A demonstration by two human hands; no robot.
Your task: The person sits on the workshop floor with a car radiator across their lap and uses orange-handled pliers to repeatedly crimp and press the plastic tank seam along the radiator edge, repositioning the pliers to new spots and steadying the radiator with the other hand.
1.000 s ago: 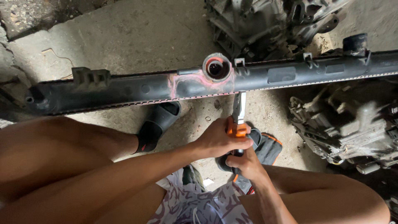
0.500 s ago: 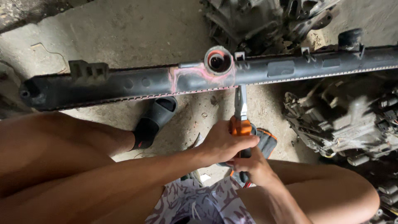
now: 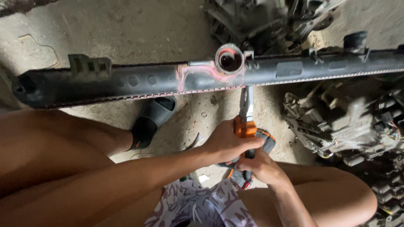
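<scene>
Rough concrete floor (image 3: 126, 33) fills the upper left of the frame, with greasy engine parts (image 3: 349, 122) heaped at right. Across the upper middle lies your long black radiator tank (image 3: 139, 82), its round filler neck (image 3: 230, 59) just right of centre and ringed with pink staining. Directly below that neck, your orange-handled pliers (image 3: 245, 113) point up at the tank's lower crimped edge; the tips meet or nearly meet that seam, though you cannot tell whether they bite a tab.

Your left hand (image 3: 227, 143) wraps the orange grip from above, and your right hand (image 3: 259, 166) closes on the lower handles, so both hands are clamped together on the one tool. Judging from the seam, which looks evenly closed along its visible length, the crimp work seems barely begun here, with most of the edge left to do. A black sandal (image 3: 151, 122) sits lower left of the pliers, and patterned shorts (image 3: 202, 206) show at bottom centre.
</scene>
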